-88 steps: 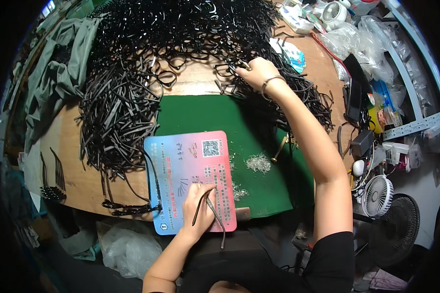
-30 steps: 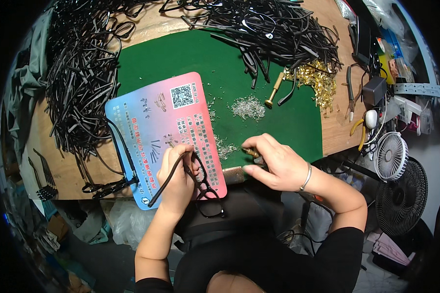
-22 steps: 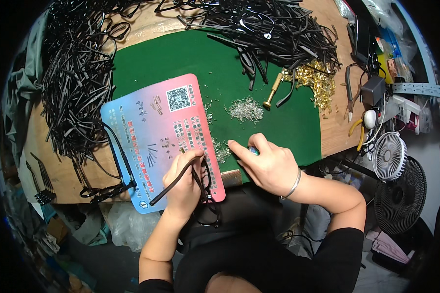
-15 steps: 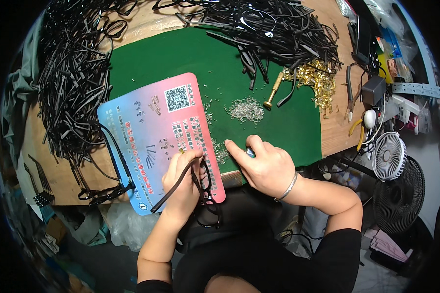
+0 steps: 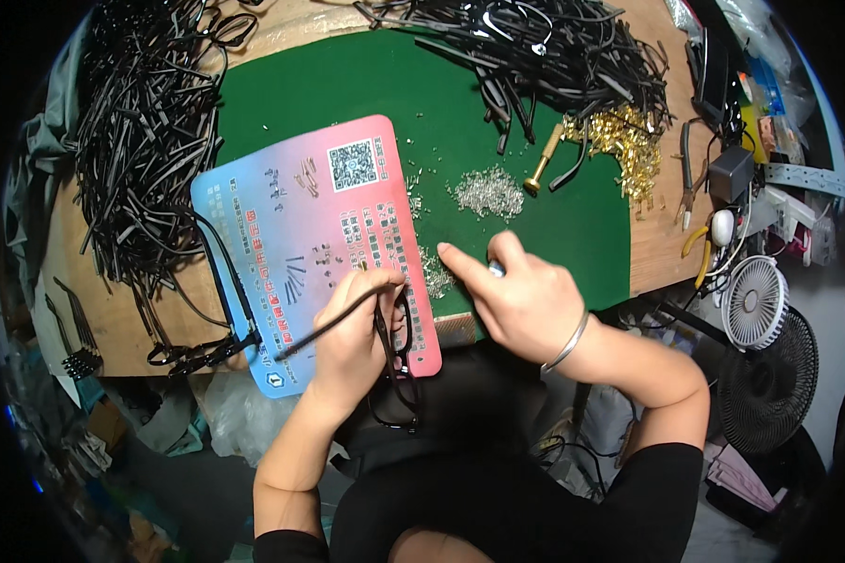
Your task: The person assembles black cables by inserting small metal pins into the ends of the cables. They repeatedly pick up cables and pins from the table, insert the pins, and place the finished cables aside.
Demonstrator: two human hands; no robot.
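My left hand (image 5: 352,328) is closed around a black eyeglass frame (image 5: 399,399), which hangs below the fingers over the near edge of the mat. One dark temple arm (image 5: 333,324) sticks out to the left. My right hand (image 5: 530,305) stretches its index finger to a scatter of tiny silver screws (image 5: 437,277) on the green mat (image 5: 573,258). Its other fingers curl around a small blue-ended object (image 5: 496,268), mostly hidden. Beneath the left hand lies a pink and blue printed pad (image 5: 291,225), with small metal parts (image 5: 307,176) on it.
A heap of silver screws (image 5: 490,194) lies beyond my right hand. Near it are a brass-coloured tool (image 5: 545,159) and gold-coloured pieces (image 5: 624,145). Piles of black temple arms (image 5: 145,141) fill the left and far sides. Pliers (image 5: 697,251) and a small white fan (image 5: 754,302) are on the right.
The view has shifted slightly. My left hand still grips the eyeglass frame, and my right index finger remains stretched out by the scattered screws.
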